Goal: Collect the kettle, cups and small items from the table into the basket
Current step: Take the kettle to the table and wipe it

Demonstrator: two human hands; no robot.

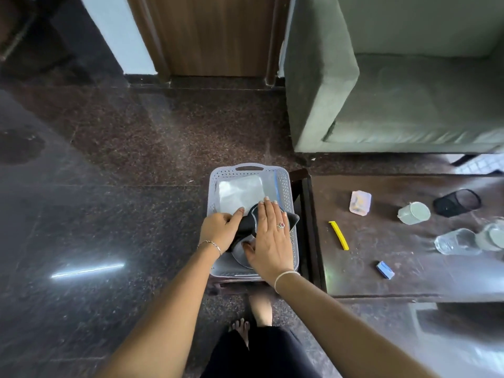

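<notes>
The kettle [237,255] sits in the near end of the basket [286,186]. Both hands hide most of it, so which way it points is hard to tell. The left hand [219,227] grips its black part. The right hand [268,236] lies flat on top, fingers straight. A cup [414,213] lies tipped on the bench [409,268].

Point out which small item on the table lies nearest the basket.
The yellow clip: long and thin, it lies closest to the basket. The pink box and the blue block sit farther off.
</notes>
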